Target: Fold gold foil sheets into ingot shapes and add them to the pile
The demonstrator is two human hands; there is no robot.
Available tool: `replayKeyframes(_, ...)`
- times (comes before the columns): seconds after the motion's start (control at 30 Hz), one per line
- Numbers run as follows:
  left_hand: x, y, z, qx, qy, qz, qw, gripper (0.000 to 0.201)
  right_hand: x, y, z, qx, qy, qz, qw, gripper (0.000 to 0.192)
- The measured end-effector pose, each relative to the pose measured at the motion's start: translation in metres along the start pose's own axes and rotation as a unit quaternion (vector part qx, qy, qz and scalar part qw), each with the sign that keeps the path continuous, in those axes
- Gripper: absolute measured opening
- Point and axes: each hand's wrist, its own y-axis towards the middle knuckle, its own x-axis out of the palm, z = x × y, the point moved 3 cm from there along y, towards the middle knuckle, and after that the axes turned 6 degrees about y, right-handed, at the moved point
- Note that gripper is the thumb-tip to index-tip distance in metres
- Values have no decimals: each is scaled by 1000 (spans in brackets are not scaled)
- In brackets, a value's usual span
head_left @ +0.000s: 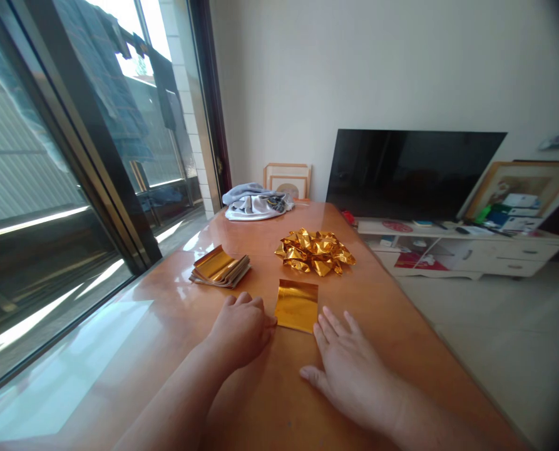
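Hands rest low on a glossy orange-brown surface (401, 326), one on each side of a single gold foil sheet (297, 305). The left hand (241, 327) lies knuckles up with its fingers curled under in a loose fist, holding nothing; its knuckles touch or nearly touch the sheet's left edge. The right hand (349, 369) lies flat, palm down, its grip wide and empty, fingers spread and pointing away from the person. Its fingertips sit just beside the sheet's near right corner; whether they touch it I cannot tell. The sheet itself lies flat between the two hands and slightly beyond them.

Farther out from the right hand, past the sheet, a crumpled heap of gold foil (315, 251) sits on the surface, apart from the sheet. Beyond the left hand lies a stack of gold sheets (220, 267), edges fanned a little, well clear of the fist. Nothing stands between either hand and the single sheet.

At the far end of the surface a bundle of grey and white cloth (256, 202) lies in a heap, with a small framed picture (287, 180) leaning on the wall behind it. To the left of the hands runs a large sliding window (49, 188), clothes hanging outside it. Off to the right, a dark television (410, 172) stands on a low white cabinet (462, 247) cluttered with small items, another framed picture (518, 188) propped beside it.
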Motion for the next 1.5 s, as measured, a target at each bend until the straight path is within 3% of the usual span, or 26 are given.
replayKeyframes(0.2,0,9,12,22,15,58,998,26,0,0,0,-3,-6,2,1000,88)
replayKeyframes(0.4,6,18,27,80,-11,35,996,23,-1,3,4,-9,7,10,1000,82)
replayKeyframes(0.6,13,22,21,78,-26,30,996,21,-13,13,12,-39,7,64,997,36)
replayKeyframes(0.7,14,23,20,80,-29,27,996,21,-17,18,17,-48,4,79,996,25)
replayKeyframes(1.07,17,26,17,87,-43,26,995,22,-15,26,27,-41,-4,102,994,32)
replayKeyframes(1.2,17,27,17,84,-41,22,995,26,-18,26,29,-15,25,124,992,23)
replayKeyframes(1.5,12,25,22,75,-42,66,994,25,-17,31,27,-87,78,167,979,18)
